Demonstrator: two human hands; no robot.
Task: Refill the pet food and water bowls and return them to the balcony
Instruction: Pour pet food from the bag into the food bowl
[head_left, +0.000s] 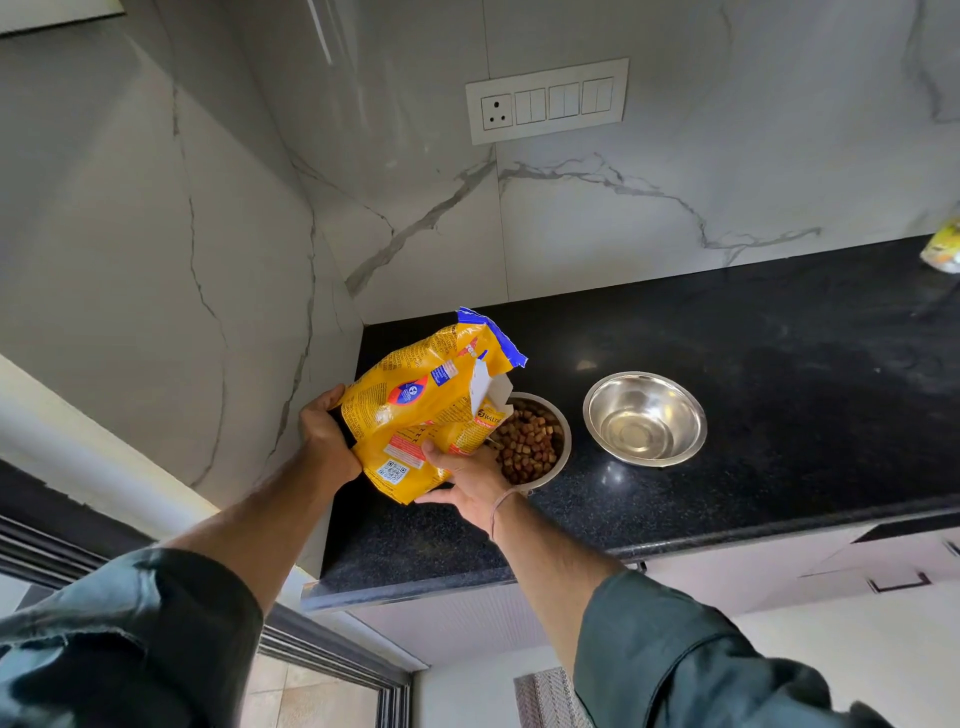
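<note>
A yellow pet food bag (415, 410) with a torn blue top is tilted over a steel bowl (563, 441) that holds brown kibble (530, 441). My left hand (327, 431) grips the bag's lower left side. Under the bag's front edge, my right hand (467, 478) holds it beside the kibble bowl. A second steel bowl (644, 418) stands to the right on the black counter (779, 389); it looks shiny inside, and I cannot tell whether it holds water.
The counter ends in a corner of marble wall on the left. A switch and socket panel (548, 100) is on the back wall. A yellow packet (943, 249) lies at the far right of the counter. Cabinet drawers sit below the counter edge.
</note>
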